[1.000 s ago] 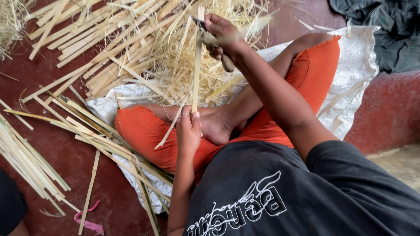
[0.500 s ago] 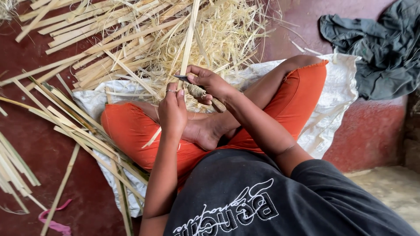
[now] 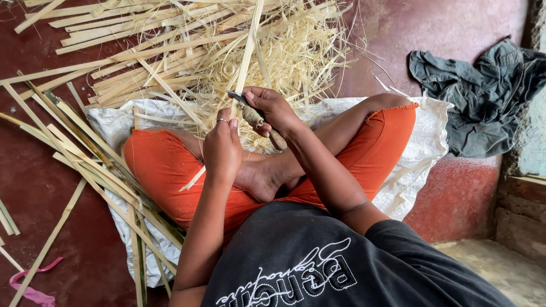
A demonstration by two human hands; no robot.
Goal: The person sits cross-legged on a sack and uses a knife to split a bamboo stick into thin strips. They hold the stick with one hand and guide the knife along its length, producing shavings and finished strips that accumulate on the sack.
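Red-painted floor point(image 3: 51, 199) forms the work surface, bounded on the right by a low red step point(image 3: 455, 199) on which a crumpled grey cloth point(image 3: 483, 96) is draped. A white woven sack point(image 3: 421, 165) is spread on the floor, apparently to keep the seated person off the bare surface. Beyond the knees, a large heap of pale shavings point(image 3: 296, 57) is seen, with flat bamboo slats point(image 3: 114, 40) piled across it and to its left, within arm's reach. Further split strips point(image 3: 85, 165) are laid in a fan beside the left knee. A pink scrap point(image 3: 28, 287) lies at the lower left edge.

The legs, in orange trousers point(image 3: 165, 170), are crossed, so that the lap is placed directly under the cutting point.

One bamboo strip point(image 3: 245, 54) is being worked. Its long axis is set almost upright in the view, tilted slightly rightward at the top; the far end points away over the heap, and the near end emerges below the left hand point(image 3: 223, 149) toward the lap. The left hand is clamped around the strip, a ring showing on one finger, evidently to steady it against the blade.

The right hand point(image 3: 272, 108) is closed around the handle of a knife point(image 3: 242, 101). The blade tip is pointed leftward and is laid across the strip just above the left hand; the two hands are held close together, nearly touching.
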